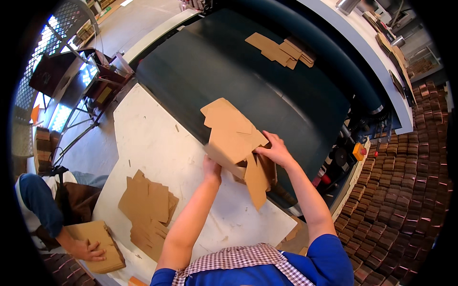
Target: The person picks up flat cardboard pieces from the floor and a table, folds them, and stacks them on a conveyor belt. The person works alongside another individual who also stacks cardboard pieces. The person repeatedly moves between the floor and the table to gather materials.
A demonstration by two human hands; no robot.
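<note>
Between my two hands is a stack of flat die-cut cardboard blanks (236,136), held over the edge where the white table meets the dark belt. My left hand (211,168) grips the stack's near left side, its fingers partly hidden beneath the cardboard. On the right side my right hand (276,150) is closed round the edge, thumb on top. One long flap (256,183) hangs down toward me below the stack. More brown blanks (148,205) lie in a loose pile on the white table, left of my left forearm.
A dark conveyor belt (191,71) runs under a large roller, with several cardboard pieces (281,50) near it. At the lower left, a co-worker's hand (88,250) rests on a cardboard stack (107,238). A red button on a yellow box (360,151) and many bundled stacks (386,205) stand right.
</note>
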